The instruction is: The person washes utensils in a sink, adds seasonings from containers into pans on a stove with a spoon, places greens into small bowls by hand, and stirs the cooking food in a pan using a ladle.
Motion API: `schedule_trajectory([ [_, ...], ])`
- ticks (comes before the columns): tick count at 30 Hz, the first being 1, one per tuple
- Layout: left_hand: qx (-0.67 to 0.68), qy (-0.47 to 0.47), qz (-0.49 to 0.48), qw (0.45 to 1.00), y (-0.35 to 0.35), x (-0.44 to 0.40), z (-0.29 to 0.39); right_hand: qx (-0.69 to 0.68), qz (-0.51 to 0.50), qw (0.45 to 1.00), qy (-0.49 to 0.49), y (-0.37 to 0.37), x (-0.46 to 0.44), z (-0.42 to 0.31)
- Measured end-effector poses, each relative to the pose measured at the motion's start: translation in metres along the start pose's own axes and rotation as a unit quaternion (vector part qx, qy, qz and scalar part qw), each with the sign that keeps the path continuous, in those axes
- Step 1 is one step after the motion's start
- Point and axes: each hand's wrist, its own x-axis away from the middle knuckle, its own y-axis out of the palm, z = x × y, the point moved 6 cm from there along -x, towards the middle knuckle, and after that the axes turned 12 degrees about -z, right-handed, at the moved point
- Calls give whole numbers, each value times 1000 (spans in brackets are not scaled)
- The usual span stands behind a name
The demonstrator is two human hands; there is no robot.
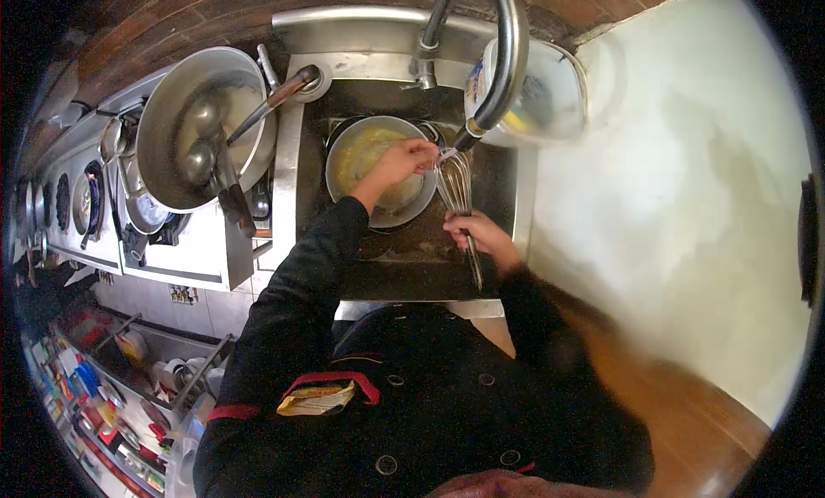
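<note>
My right hand (483,235) is closed around the handle of a wire whisk (460,187), its wire loops pointing up and away from me, below the tap spout (467,139). My left hand (406,163) reaches over a round metal pan (337,164) in the dark sink. Its fingers are bent together beside the tip of the whisk loops; whether they touch the wires, I cannot tell. Inside the pan there is cloudy, yellowish liquid.
A large metal pot (159,128) with ladles stands at the left on the white stove (193,253). A translucent plastic tub (563,94) sits behind the tap, beside the pale wall (662,197). The sink's steel rim (526,197) runs along the right.
</note>
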Motion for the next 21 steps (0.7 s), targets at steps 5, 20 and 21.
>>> schedule_trajectory([
  [5,52,2,45,998,2,22,18,63,20,998,5,-10,-17,2],
  [20,-463,241,288,803,47,57,72,401,281,870,-53,-20,15,-28],
  [21,-466,242,293,799,48,56,73,423,288,857,-61,-16,20,-32],
])
